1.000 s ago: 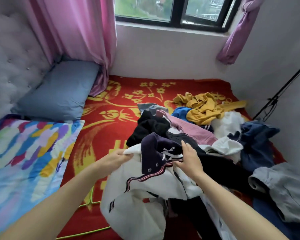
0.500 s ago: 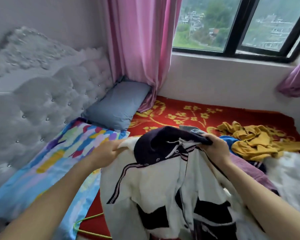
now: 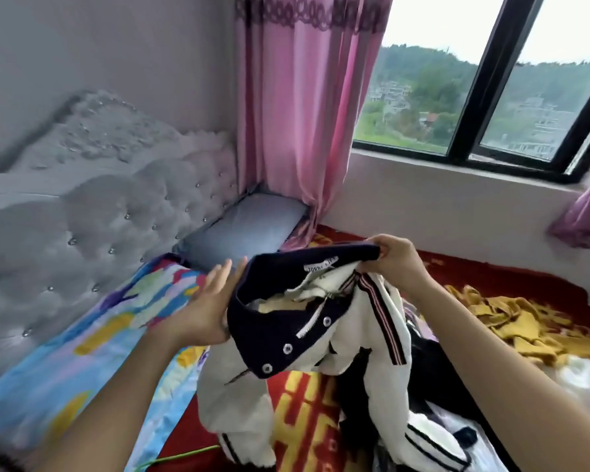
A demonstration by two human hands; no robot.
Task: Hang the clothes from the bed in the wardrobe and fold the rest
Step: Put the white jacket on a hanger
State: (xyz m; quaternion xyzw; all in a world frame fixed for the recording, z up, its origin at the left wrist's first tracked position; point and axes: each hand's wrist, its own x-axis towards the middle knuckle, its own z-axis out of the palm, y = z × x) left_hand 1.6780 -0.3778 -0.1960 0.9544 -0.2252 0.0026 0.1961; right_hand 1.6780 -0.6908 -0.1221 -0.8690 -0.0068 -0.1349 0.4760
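Jacket (image 3: 321,338): white with navy collar, held up over the red bedcover (image 3: 304,403), hem trailing toward 6 o'clock.
Right hand (image 3: 394,264): pinching the collar edge at the jacket's 1 o'clock.
Left hand (image 3: 206,306): released, fingers straight, palm against the collar at 9 o'clock.
Yellow garment (image 3: 525,321): heaped on the bedcover at 3 o'clock.
Pillow (image 3: 249,226): at 11 o'clock.
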